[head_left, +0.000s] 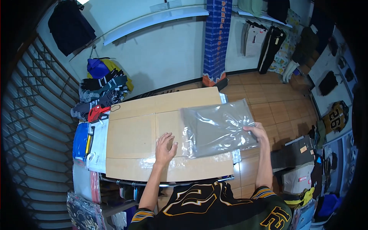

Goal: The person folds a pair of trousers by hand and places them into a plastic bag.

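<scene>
Bag [216,128] is glossy plast., board [130,134] matt cardbd.

Single head cam, facing forward and steeply down over the person's own shirt [230,209] at the bottom edge, nearest the lens. Very wide lens: black corners, bowed straight edges. Worktop [130,134] mid-frame, near; left hand [165,149] and right hand [258,132] both in shot. Farther off: wall [165,57] along the top, folding gate [36,115] down the left, tiled floor [278,99] right of centre.

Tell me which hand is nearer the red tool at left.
Left. The left hand is over the cardboard, right of the red tool; the right hand is farther off, gripping the clear plastic bag.
</scene>
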Tool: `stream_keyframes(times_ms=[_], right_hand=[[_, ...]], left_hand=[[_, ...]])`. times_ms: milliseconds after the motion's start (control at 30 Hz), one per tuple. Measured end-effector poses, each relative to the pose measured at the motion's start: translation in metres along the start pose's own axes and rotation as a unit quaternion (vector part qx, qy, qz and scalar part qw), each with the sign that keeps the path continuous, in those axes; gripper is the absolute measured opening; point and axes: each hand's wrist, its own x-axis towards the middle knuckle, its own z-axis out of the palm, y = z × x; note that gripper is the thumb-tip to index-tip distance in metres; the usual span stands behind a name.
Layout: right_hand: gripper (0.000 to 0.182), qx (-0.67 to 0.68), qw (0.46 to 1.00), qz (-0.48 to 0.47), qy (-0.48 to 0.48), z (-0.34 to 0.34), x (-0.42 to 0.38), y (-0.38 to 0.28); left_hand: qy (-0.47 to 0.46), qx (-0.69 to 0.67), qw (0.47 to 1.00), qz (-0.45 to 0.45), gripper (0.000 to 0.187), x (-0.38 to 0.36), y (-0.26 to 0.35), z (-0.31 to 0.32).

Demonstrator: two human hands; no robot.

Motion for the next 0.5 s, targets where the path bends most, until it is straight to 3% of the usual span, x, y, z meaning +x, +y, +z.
stream_keyframes(times_ms=[167,267,500], right_hand=[[0.033,-0.074,0.991,-0.097,0.052,-0.059,-0.024,-0.044],[0.021,-0.169,0.970,-0.153,0.087,-0.078,-0.059,-0.093],[0.019,-0.294,0.905,-0.271,0.143,-0.057,-0.162,-0.187]], left_hand=[[0.014,-0.001,1.000,-0.008,0.031,0.002,0.007,-0.001],[0.019,0.007,1.000,-0.020,0.032,0.003,0.011,0.000],[0.011,-0.049,0.999,-0.021,0.040,0.020,0.024,0.026]])
